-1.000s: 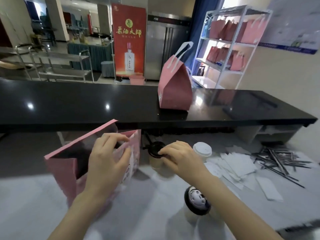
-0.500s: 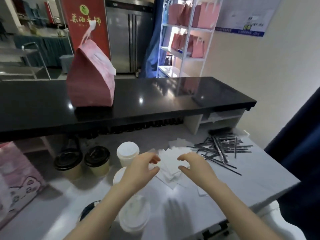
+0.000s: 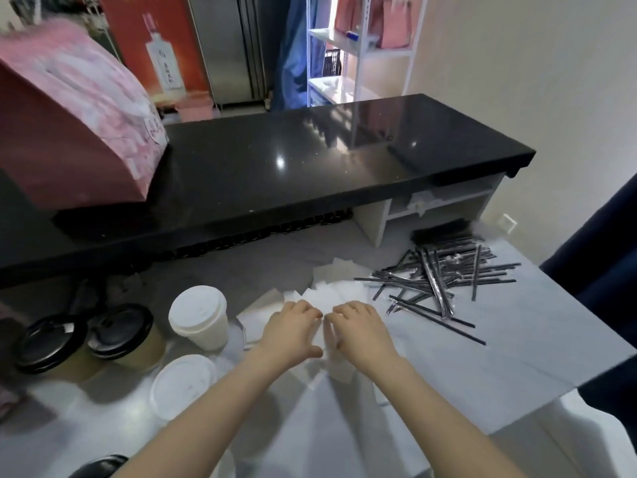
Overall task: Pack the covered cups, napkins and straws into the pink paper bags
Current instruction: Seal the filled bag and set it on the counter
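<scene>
One camera, worn on my head, wide-angle; straight lines bow toward the edges. It looks forward and down across the pale worktop point(image 3: 517, 339). My forearms enter from the bottom edge. My left hand point(image 3: 293, 327) and right hand point(image 3: 362, 327) sit just below centre, close to the lens. It faces the black counter point(image 3: 310, 167), which crosses mid-frame. The pink paper bag point(image 3: 69, 132) looms at the left edge, blurred. The shelf rack point(image 3: 358, 56) is far off at the top.

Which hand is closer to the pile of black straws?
Right. The right hand lies just left of the straws; the left hand is farther left, beside it.
</scene>
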`<state>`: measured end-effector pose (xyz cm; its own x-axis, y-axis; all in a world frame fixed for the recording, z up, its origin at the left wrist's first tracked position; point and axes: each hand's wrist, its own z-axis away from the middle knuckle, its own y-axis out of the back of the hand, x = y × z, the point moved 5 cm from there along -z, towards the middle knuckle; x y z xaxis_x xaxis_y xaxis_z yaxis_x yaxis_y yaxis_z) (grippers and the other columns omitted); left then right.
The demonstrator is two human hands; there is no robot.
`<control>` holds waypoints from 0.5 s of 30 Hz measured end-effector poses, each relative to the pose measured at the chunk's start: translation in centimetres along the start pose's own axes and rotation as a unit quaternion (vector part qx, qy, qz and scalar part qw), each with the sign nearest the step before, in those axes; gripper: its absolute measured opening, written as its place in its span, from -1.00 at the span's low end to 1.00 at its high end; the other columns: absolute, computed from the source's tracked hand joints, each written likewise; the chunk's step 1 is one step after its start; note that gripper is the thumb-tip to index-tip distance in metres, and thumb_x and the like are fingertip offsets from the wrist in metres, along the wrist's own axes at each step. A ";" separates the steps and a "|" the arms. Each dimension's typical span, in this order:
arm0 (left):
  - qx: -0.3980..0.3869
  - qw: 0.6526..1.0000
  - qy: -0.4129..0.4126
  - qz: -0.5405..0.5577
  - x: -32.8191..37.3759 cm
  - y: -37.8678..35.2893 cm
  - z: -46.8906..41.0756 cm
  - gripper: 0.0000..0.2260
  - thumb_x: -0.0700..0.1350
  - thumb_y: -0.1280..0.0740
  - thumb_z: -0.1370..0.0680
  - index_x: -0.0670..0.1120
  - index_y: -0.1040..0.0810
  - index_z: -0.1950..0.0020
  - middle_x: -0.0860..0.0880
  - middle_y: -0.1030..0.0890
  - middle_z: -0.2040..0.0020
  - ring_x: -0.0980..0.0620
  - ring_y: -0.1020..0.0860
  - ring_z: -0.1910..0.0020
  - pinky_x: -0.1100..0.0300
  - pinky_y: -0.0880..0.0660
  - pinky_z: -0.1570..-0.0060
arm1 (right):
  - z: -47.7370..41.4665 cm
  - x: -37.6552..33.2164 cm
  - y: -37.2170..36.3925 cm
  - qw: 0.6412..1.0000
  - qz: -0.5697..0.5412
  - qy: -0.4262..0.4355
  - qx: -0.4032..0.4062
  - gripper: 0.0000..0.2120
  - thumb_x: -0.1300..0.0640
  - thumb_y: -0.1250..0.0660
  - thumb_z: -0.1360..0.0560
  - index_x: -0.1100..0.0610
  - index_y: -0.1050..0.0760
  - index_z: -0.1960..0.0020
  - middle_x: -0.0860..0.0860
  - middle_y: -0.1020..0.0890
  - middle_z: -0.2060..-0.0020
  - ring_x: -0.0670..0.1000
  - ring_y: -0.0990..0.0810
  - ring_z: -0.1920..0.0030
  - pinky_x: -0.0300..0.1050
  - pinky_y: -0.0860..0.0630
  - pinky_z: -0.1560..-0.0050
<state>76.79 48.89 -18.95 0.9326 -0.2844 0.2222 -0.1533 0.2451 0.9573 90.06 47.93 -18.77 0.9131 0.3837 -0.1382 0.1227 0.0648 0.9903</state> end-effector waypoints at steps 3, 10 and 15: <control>-0.003 1.000 -0.004 -0.017 0.0 -0.8 -0.7 -0.39 0.20 -0.45 -0.33 0.09 -0.41 -0.32 0.07 -0.41 -0.28 -0.01 -0.37 -0.26 0.06 -0.38 -0.17 | -0.4 0.8 -0.6 0.999 -0.016 0.017 0.029 -0.78 0.14 -0.28 -0.40 0.02 -0.59 -0.01 -0.04 -0.62 0.01 0.11 -0.50 -0.13 -0.06 -0.35 -0.22; 0.057 0.994 0.000 0.088 0.0 1.1 -0.9 -0.56 0.09 -0.47 -0.38 0.06 -0.53 -0.23 0.05 -0.52 -0.18 0.02 -0.46 -0.20 0.10 -0.41 -0.13 | -1.2 2.2 0.7 0.994 -0.100 0.020 0.042 -0.72 0.13 -0.22 -0.56 0.02 -0.56 -0.22 -0.07 -0.61 -0.15 0.04 -0.45 -0.23 -0.13 -0.22 -0.26; 0.082 0.978 -0.005 0.192 -0.3 2.8 0.3 -0.72 -0.06 -0.47 -0.47 0.01 -0.62 -0.17 0.08 -0.62 -0.09 0.09 -0.55 -0.10 0.22 -0.44 -0.05 | -0.6 2.5 1.9 0.992 -0.123 0.012 0.035 -0.67 0.16 -0.13 -0.61 0.03 -0.47 -0.34 -0.03 -0.59 -0.20 0.05 -0.45 -0.25 -0.11 -0.23 -0.27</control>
<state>75.93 49.36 -16.30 0.7923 -0.2103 0.5727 -0.5433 0.1840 0.8191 92.31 49.53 -17.25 0.8425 0.3858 -0.3760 0.3686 0.0962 0.9246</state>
